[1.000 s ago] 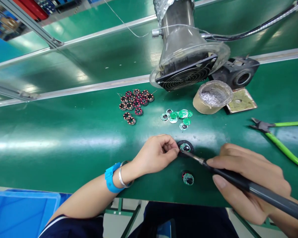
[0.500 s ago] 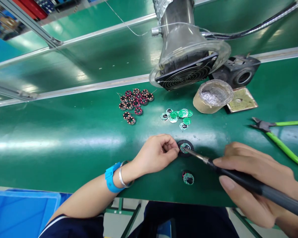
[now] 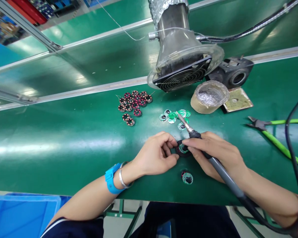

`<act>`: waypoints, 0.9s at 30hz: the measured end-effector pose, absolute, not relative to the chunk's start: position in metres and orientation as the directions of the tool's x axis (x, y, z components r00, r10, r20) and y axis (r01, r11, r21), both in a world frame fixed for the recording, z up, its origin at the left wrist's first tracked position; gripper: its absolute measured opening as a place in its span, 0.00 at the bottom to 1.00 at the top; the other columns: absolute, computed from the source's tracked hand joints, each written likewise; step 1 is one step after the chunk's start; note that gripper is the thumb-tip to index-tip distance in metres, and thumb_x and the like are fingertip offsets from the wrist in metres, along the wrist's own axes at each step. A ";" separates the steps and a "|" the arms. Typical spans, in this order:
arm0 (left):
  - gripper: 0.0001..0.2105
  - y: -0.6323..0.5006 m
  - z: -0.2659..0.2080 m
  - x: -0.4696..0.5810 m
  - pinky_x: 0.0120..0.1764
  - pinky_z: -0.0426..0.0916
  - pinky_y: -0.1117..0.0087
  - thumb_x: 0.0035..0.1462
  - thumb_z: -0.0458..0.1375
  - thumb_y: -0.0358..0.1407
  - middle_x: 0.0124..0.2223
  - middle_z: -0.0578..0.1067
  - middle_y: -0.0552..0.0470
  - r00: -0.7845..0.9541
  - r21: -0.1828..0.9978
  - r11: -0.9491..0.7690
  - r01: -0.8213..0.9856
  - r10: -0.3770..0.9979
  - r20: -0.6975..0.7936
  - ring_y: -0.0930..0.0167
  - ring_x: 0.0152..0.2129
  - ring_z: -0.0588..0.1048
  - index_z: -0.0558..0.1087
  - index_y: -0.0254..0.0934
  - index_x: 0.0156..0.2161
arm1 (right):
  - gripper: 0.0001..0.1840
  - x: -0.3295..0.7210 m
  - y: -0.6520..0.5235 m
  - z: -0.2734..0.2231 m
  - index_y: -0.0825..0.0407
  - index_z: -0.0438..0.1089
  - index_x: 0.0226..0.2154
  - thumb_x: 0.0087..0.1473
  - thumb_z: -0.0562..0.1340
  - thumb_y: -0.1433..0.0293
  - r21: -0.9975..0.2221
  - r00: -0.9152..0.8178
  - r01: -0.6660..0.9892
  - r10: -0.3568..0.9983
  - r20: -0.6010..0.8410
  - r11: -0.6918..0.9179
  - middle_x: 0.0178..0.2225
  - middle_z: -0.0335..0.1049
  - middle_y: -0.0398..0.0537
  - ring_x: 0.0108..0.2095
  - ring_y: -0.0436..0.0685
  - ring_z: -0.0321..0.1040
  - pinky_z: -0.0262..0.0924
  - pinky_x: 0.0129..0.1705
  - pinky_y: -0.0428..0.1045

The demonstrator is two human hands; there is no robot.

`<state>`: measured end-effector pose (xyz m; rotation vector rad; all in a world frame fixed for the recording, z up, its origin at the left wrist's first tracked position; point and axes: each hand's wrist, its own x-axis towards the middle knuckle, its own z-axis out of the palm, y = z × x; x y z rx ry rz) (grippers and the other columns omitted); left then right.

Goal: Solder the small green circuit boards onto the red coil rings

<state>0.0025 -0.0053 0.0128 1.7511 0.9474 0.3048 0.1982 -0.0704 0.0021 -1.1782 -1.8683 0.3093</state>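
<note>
My left hand [image 3: 161, 152] is at the left edge of a black round holder [image 3: 184, 155], its thumb and fingertips gripping the rim. A small round green circuit board [image 3: 182, 147] sits in that holder, partly covered by fingers. My right hand [image 3: 216, 152] grips a soldering iron [image 3: 222, 173], whose tip points up and away over a group of round green boards [image 3: 172, 115]. The right thumb and forefinger reach the board's right side; whether they press on it I cannot tell. Nearer me lies another round board with a black centre [image 3: 188, 178].
Several copper-wound coils [image 3: 131, 103] cluster at the back left. A fume extractor with a fan grille [image 3: 182, 77] hangs above the bench. Behind on the right are a pot with silvery bits [image 3: 208, 99], a sponge tray [image 3: 238, 99], an iron stand [image 3: 238, 74] and green-handled cutters [image 3: 260, 125].
My right hand has moved left to the holder, and the iron's tip has swung up off the board. The left hand stays at the holder's edge, with finger and thumb slightly further apart.
</note>
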 end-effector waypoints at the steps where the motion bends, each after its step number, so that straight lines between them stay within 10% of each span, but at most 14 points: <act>1: 0.12 -0.006 0.013 0.003 0.25 0.64 0.74 0.47 0.63 0.31 0.34 0.68 0.56 0.662 0.860 -0.198 0.470 0.724 -0.194 0.78 0.22 0.67 0.68 0.35 0.39 | 0.19 0.198 -0.069 0.002 0.50 0.69 0.48 0.56 0.60 0.81 -0.605 -0.181 0.595 0.822 0.540 0.528 0.31 0.73 0.43 0.31 0.49 0.68 0.66 0.33 0.47; 13: 0.11 0.025 -0.001 0.007 0.39 0.69 0.70 0.54 0.66 0.32 0.37 0.72 0.51 0.866 0.843 -0.507 0.180 0.489 0.109 0.71 0.35 0.71 0.73 0.33 0.41 | 0.22 0.195 -0.069 0.000 0.49 0.67 0.50 0.54 0.63 0.81 -0.615 -0.162 0.601 0.831 0.532 0.511 0.38 0.76 0.44 0.32 0.48 0.69 0.66 0.36 0.47; 27: 0.02 0.000 0.014 -0.003 0.24 0.65 0.79 0.57 0.62 0.31 0.33 0.71 0.54 0.686 0.879 -0.377 0.291 0.723 0.083 0.80 0.21 0.68 0.74 0.35 0.34 | 0.20 0.194 -0.068 0.000 0.54 0.68 0.48 0.52 0.63 0.82 -0.567 -0.178 0.596 0.782 0.597 0.568 0.31 0.71 0.45 0.30 0.49 0.64 0.65 0.35 0.48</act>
